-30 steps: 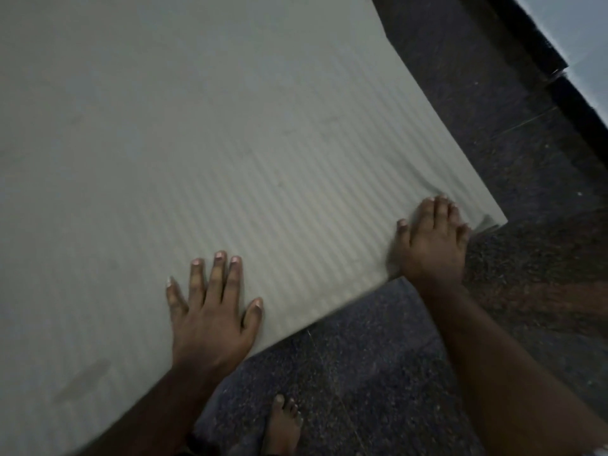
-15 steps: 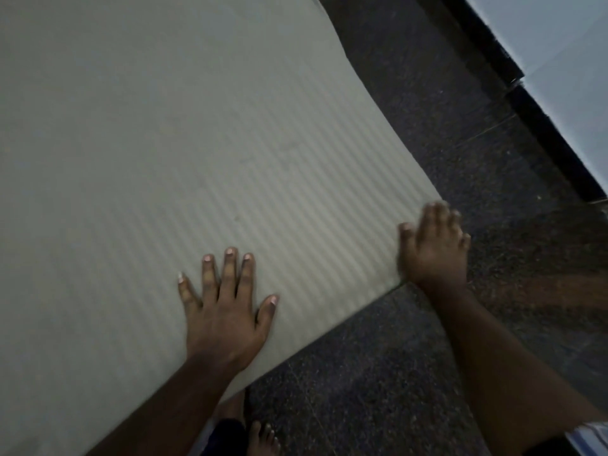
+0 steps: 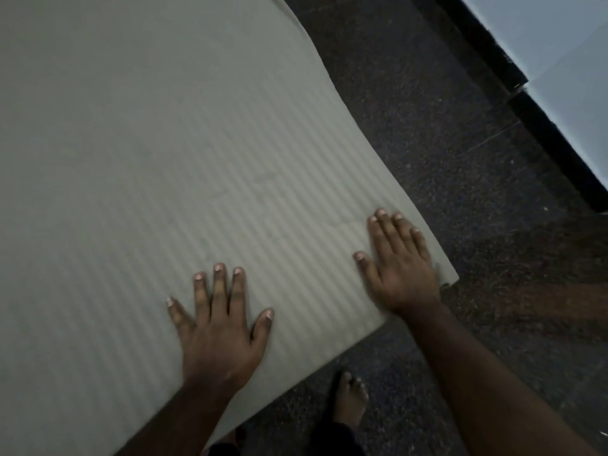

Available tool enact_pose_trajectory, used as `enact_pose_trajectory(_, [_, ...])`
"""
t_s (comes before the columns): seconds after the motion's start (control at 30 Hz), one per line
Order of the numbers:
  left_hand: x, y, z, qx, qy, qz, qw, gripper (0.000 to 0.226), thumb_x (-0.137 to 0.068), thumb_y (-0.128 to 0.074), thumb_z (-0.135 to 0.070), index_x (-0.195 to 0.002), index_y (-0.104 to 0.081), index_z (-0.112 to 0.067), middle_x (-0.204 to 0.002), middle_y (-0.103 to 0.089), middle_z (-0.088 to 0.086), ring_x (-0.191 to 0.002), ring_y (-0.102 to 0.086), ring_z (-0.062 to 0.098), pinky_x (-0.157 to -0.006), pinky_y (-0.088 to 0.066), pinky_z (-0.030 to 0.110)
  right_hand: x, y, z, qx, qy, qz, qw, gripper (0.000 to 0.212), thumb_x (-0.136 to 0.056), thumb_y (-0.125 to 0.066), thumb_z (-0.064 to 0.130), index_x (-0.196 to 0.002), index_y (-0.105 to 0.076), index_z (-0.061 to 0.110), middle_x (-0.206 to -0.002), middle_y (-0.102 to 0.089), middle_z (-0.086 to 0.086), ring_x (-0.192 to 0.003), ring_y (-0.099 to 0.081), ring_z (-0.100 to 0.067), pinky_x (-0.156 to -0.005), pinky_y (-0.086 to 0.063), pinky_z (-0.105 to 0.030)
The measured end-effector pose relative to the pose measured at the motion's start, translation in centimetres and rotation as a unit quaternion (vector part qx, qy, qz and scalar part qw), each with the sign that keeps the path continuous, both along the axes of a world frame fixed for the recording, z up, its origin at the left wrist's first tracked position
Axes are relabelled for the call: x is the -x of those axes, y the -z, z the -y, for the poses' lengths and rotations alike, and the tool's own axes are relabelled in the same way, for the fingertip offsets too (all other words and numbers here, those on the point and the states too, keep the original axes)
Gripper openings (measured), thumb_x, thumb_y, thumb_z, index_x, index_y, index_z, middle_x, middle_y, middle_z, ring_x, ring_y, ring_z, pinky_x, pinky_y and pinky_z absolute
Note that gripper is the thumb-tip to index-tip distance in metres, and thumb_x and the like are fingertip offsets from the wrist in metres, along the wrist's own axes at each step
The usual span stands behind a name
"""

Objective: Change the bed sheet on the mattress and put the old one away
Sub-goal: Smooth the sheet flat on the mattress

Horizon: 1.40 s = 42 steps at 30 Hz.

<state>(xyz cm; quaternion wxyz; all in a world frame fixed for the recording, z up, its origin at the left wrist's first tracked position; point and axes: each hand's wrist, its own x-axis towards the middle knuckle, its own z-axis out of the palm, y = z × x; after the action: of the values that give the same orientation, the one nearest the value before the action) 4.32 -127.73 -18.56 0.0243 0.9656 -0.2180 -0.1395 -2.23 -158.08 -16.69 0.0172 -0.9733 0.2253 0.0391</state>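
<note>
Both the left hand (image 3: 218,327) and right hand (image 3: 399,264) lie flat, fingers straight and spread, pressing the pale striped bed sheet (image 3: 148,153) near its corner.

The scene is dim and flat, with a grey-green cast and no hard shadows. The brightest patch is the pale wall (image 3: 559,37) at the top right corner — bluish, mildly glowing. The sheet (image 3: 164,159) shows its faint stripes most clearly near its near edge; toward its far left corner they fade into soft, even grey. The right hand (image 3: 399,264) is smeared by motion blur along its wrist side, while the left hand (image 3: 218,327) is sharper. The dark speckled floor (image 3: 444,133) looks grainy — noise throughout. Straight edges bow slightly toward the frame's borders.
</note>
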Motion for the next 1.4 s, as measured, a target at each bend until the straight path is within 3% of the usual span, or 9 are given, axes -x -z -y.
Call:
enact_pose_trajectory(0.1, [0.3, -0.3, 1.9, 0.003, -0.039, -0.004, 0.999, 0.081, -0.093, -0.029, -0.063, -0.157, -0.031, -0.013, -0.165, -0.021, 0.016, -0.152, -0.014, 0.041, -0.112, -0.011, 0.075, -0.6, -0.9, 1.7, -0.048, 0.082, 0.030, 0.995, 0.070, -0.101, -0.027, 0.053, -0.157, -0.026, 0.012, -0.165, -0.023, -0.011, -0.153, -0.016, -0.031, -0.122, -0.019, -0.055])
enact_pose_trajectory(0.27, [2.2, -1.1, 10.3, 0.043, -0.017, -0.017, 0.999, 0.076, -0.096, -0.027, -0.063, -0.158, -0.028, -0.019, -0.167, -0.020, 0.008, -0.153, -0.012, 0.040, -0.114, -0.009, 0.073, 0.9, -0.5, 3.0, -0.105, -0.072, 0.043, 0.991, 0.068, -0.098, -0.040, 0.053, -0.154, -0.036, 0.015, -0.162, -0.031, -0.008, -0.152, -0.024, -0.025, -0.122, -0.024, -0.047])
enact_pose_trajectory(0.43, [4.3, -1.8, 17.1, 0.041, -0.008, -0.012, 0.999, 0.077, -0.097, -0.029, -0.063, -0.159, -0.026, -0.018, -0.167, -0.019, 0.007, -0.154, -0.010, 0.039, -0.116, -0.008, 0.070, 2.2, -0.1, 9.3, -0.234, 0.025, 0.003, 0.972, 0.072, -0.097, -0.031, 0.054, -0.156, -0.031, 0.012, -0.164, -0.026, -0.006, -0.153, -0.020, -0.030, -0.124, -0.020, -0.047])
enact_pose_trajectory(0.57, [4.3, -2.8, 18.7, 0.063, -0.019, -0.026, 0.997, 0.073, -0.098, -0.031, -0.059, -0.158, -0.031, -0.017, -0.166, -0.024, 0.003, -0.154, -0.014, 0.035, -0.118, -0.013, 0.066, 0.6, -2.3, 7.7, -0.136, -0.048, 0.079, 0.986, 0.062, -0.097, -0.045, 0.035, -0.149, -0.042, 0.004, -0.157, -0.037, -0.018, -0.147, -0.033, -0.035, -0.119, -0.028, -0.054])
enact_pose_trajectory(0.73, [1.8, -2.3, 13.8, 0.048, -0.128, -0.026, 0.990, 0.063, -0.100, -0.028, -0.047, -0.153, -0.040, -0.016, -0.161, -0.034, 0.005, -0.150, -0.028, 0.032, -0.115, -0.024, 0.067, -4.4, -1.8, -2.3, -0.130, -0.259, 0.061, 0.955, 0.059, -0.093, -0.039, 0.038, -0.145, -0.050, 0.013, -0.154, -0.045, -0.011, -0.145, -0.037, -0.030, -0.117, -0.030, -0.055])
enact_pose_trajectory(0.83, [1.5, -1.7, 8.5, 0.006, -0.155, -0.044, 0.987, 0.066, -0.101, -0.017, -0.054, -0.160, -0.020, -0.025, -0.167, -0.014, -0.002, -0.155, -0.009, 0.024, -0.121, -0.011, 0.063, -6.4, 0.5, -3.8, -0.093, -0.312, 0.009, 0.945, 0.062, -0.097, -0.039, 0.050, -0.150, -0.045, 0.018, -0.159, -0.038, -0.008, -0.149, -0.031, -0.029, -0.120, -0.021, -0.057])
enact_pose_trajectory(1.1, [-0.8, -2.5, -7.4, -0.003, -0.343, -0.070, 0.937, 0.083, -0.086, 0.007, -0.073, -0.159, 0.010, -0.034, -0.167, 0.016, -0.005, -0.153, 0.019, 0.021, -0.123, 0.007, 0.054, -10.6, -0.5, 1.0, 0.029, -0.084, 0.032, 0.995, 0.068, -0.101, -0.032, 0.042, -0.153, -0.029, -0.002, -0.160, -0.025, -0.028, -0.147, -0.023, -0.045, -0.113, -0.017, -0.070])
enact_pose_trajectory(1.3, [-4.1, -0.5, -9.2, -0.027, -0.370, -0.064, 0.927, 0.086, -0.088, 0.011, -0.073, -0.159, 0.005, -0.025, -0.169, 0.006, 0.005, -0.155, 0.007, 0.033, -0.121, -0.001, 0.063, -14.3, 1.4, -21.9, -0.102, -0.354, 0.070, 0.927, 0.060, -0.097, -0.038, 0.041, -0.150, -0.044, 0.014, -0.158, -0.039, -0.009, -0.148, -0.033, -0.031, -0.118, -0.022, -0.061])
enact_pose_trajectory(1.4, [-5.1, 0.6, -9.4, -0.018, -0.314, -0.042, 0.948, 0.079, -0.097, -0.009, -0.066, -0.160, -0.016, -0.019, -0.168, -0.010, 0.005, -0.154, -0.007, 0.037, -0.120, -0.007, 0.065, -17.7, 3.4, -25.1, -0.088, -0.403, 0.037, 0.910, 0.060, -0.099, -0.037, 0.049, -0.152, -0.042, 0.021, -0.161, -0.035, -0.004, -0.149, -0.031, -0.027, -0.120, -0.016, -0.058])
